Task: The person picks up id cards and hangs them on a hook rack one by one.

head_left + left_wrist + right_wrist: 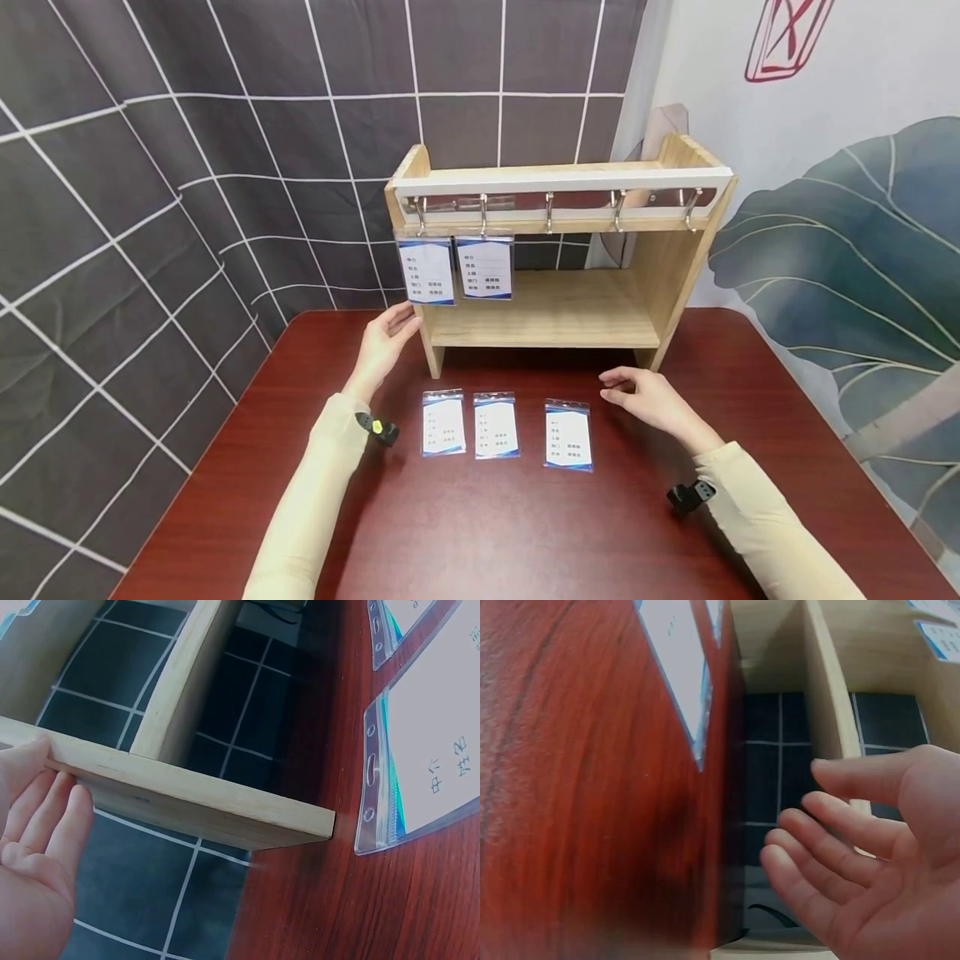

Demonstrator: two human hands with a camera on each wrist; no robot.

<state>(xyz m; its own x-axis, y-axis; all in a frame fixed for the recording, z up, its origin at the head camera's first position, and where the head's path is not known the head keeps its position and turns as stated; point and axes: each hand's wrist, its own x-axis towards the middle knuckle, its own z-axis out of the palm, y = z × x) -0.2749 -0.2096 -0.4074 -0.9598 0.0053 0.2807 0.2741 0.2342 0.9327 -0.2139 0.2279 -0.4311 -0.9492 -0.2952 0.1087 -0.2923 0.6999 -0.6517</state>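
Observation:
My left hand [382, 342] is at the left upright of a wooden shelf [547, 329], just below a hanging badge. In the left wrist view its thumb lies at the upright's front edge and the fingers extend along the outer side. Two clear-sleeved name badges, a left one [427, 271] and a right one [484, 268], hang at the shelf's two leftmost hooks. Over the table, right of a flat name badge [567, 435], is my right hand [648, 400], its fingers loosely bent around nothing. Two more badges, one [443, 422] beside another [496, 426], lie farther left.
A white rail [562, 179] with several metal hooks runs across the shelf's top front. The shelf stands at the back of the dark red table [480, 533]. Behind it hangs a dark gridded curtain [300, 142]; a painted wall [847, 217] is at right.

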